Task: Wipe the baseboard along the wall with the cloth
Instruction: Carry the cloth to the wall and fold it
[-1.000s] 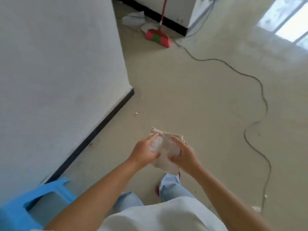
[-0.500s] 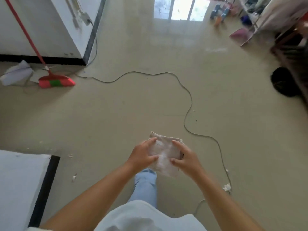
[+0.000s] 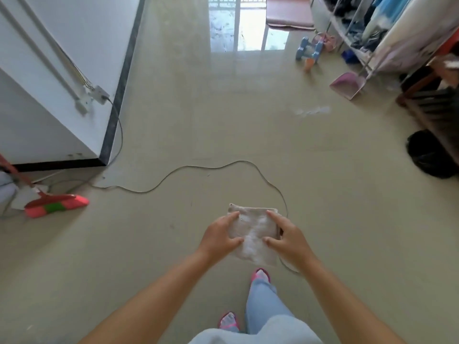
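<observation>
I hold a folded pale grey cloth (image 3: 253, 234) flat in front of me at waist height, above the floor. My left hand (image 3: 219, 235) grips its left edge with thumb and fingers, and my right hand (image 3: 285, 235) grips its right edge the same way. A black baseboard (image 3: 119, 85) runs along the foot of the white wall at the left and turns the corner toward a second stretch (image 3: 57, 165). Both hands are well away from the baseboard.
A thin cable (image 3: 188, 167) snakes from a wall socket (image 3: 99, 94) across the beige floor past my feet. A red broom (image 3: 56, 206) lies at left. A pink dustpan (image 3: 349, 84), dumbbells (image 3: 309, 49), a clothes rack (image 3: 387, 28) and a dark bag (image 3: 433, 155) stand at right.
The view has swung to the right, away from the near wall and its baseboard and the blue stool. Both hands keep the same hold on the cloth.
</observation>
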The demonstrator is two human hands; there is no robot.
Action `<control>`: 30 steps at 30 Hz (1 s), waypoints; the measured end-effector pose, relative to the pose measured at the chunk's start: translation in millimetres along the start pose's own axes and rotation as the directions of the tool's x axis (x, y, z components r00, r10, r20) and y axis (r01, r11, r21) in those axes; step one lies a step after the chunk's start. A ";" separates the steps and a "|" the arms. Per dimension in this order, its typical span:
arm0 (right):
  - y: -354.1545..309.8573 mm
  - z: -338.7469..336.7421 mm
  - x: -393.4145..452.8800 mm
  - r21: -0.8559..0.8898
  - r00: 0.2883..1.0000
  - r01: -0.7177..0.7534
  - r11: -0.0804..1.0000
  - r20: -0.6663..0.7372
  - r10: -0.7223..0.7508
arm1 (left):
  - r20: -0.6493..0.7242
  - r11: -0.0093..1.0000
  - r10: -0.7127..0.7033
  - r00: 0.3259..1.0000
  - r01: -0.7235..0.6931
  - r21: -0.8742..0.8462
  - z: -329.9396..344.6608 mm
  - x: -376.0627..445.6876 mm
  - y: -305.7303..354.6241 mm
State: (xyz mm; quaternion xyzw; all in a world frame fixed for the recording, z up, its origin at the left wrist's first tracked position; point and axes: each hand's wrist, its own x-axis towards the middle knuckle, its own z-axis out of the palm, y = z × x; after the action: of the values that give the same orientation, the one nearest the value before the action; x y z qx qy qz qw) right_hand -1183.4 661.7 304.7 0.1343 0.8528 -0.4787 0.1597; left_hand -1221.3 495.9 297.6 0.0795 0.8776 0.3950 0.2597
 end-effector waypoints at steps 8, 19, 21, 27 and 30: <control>-93.7 -54.8 246.4 -0.088 0.983 0.167 0.982 0.093 -0.158 | -0.218 0.995 -0.096 0.971 0.087 -0.049 -115.4 204.2 31.7; -259.0 -11.4 515.4 -0.081 0.922 0.313 0.946 0.266 -0.282 | -0.437 0.940 -0.321 0.840 0.226 -0.255 -303.8 386.7 -14.3; -293.1 6.8 568.0 -0.099 0.925 0.311 0.945 0.261 -0.277 | -0.455 0.923 -0.358 0.815 0.235 -0.306 -342.5 426.9 -32.6; -387.3 39.0 698.6 -0.169 0.943 0.270 0.948 0.243 -0.225 | -0.464 0.866 -0.447 0.765 0.239 -0.440 -447.8 538.7 -52.1; -422.1 50.4 764.7 -0.186 0.941 0.269 0.945 0.261 -0.216 | -0.458 0.845 -0.472 0.753 0.239 -0.479 -496.9 584.6 -66.9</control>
State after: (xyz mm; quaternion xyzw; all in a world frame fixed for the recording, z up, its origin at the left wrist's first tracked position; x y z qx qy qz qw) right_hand -2035.5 463.1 299.9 -0.0490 0.8851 -0.4104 0.2139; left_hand -1973.0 328.3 293.4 -0.2654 0.8154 0.5093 0.0732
